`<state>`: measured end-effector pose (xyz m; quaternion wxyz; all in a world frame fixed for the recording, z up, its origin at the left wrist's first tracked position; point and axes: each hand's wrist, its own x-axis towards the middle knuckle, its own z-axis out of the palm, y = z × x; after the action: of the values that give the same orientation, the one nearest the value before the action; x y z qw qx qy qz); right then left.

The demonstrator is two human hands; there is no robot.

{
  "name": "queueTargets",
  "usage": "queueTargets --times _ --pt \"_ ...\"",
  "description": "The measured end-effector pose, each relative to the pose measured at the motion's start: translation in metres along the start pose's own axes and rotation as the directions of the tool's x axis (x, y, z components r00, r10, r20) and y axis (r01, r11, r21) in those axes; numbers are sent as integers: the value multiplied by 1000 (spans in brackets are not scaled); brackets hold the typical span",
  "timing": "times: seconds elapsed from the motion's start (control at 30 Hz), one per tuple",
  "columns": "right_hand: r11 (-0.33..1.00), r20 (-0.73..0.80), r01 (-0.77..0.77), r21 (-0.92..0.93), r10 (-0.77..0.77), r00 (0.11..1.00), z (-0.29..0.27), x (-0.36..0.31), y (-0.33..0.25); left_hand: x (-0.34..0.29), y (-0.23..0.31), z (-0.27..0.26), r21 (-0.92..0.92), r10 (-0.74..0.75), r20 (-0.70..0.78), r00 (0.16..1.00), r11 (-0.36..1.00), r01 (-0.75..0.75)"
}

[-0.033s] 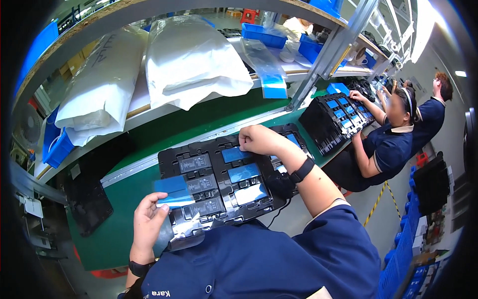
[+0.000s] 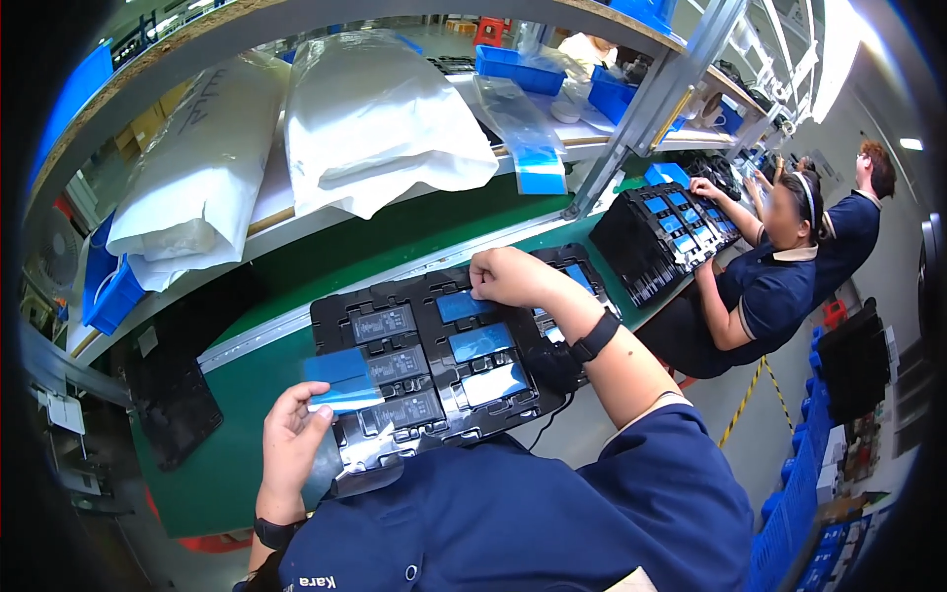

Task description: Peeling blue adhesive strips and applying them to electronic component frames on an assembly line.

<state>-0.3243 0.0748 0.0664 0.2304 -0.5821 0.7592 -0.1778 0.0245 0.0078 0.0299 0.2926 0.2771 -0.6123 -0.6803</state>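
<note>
the tray point(image 2: 426, 314) is glossy black, the flat blocks point(image 2: 385, 324) dark grey with pale markings, the film sheet point(image 2: 342, 371) see-through blue — the tabletop point(image 2: 252, 370) green, the bags point(image 2: 385, 128) white, the shirt point(image 2: 523, 513) navy.

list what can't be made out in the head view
In the head view:
What the right hand pinches, if anything: its curled fingers hide it.
Print on the batteries: too small.
Part of the near edge of the black tray: behind the navy shirt.
Inside the white bags: opaque wrapping hides it.
</note>
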Motion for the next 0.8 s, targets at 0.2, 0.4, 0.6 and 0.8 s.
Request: queueTargets --times 0.2,0.4,0.6,0.8 --pt "974 -61 101 -204 -115 991 12 1 7 2 -3 -4 81 15 29 999 997 -17" --pt "836 -192 112 -537 -251 949 32 -18 -16 5 -3 -3 85 3 -23 1000 996 -1" --pt "915 -221 39 -401 -138 965 25 -28 -23 7 -8 -5 160 31 -46 998 987 -23" --pt "950 350 224 218 -290 891 1 -54 -54 4 -7 -6 154 29 -42 999 988 -22"
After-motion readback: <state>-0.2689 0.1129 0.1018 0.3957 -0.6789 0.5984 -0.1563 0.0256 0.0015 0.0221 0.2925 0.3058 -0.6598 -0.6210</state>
